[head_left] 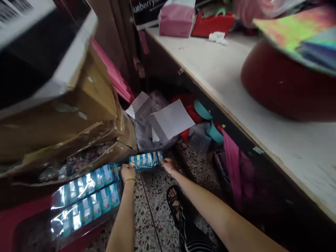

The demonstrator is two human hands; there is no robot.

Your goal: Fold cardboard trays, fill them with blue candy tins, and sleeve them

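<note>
A long blue pack of small items in clear plastic [146,160] lies low above the speckled floor, between my two hands. My right hand [168,165] is closed on its right end. At its left end, my left hand [128,172] is closed with the knuckles up, beside the larger plastic-wrapped packs [88,199] at the left. What the left fingers grip is hidden behind the hand. The larger packs form two rows of blue items and lie over a red tray or stool.
Cardboard boxes [97,91] are stacked at the left. A white-topped table [210,75] runs along the right, bearing a dark red bowl [286,84]. Papers [173,119], plastic bags and turquoise bowls [215,133] lie at the back. My sandalled foot [173,201] is on the floor.
</note>
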